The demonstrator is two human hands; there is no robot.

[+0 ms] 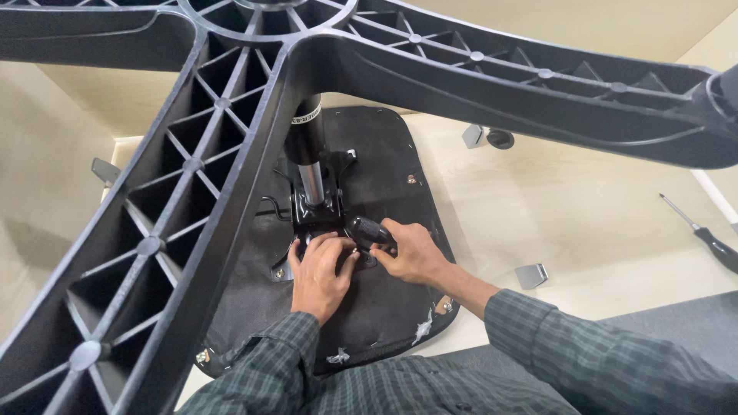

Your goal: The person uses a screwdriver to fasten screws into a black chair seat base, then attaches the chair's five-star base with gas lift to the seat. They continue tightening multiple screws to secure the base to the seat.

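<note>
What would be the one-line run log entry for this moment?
left hand: on seat plate | right hand: gripping black tool handle | upturned chair seat on floor | screwdriver lies apart, right

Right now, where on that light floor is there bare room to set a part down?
Free: the light floor between the upturned seat, the screwdriver and the metal bracket. Crowded: the seat's mechanism plate, where the left hand and right hand work beneath the star base.
</note>
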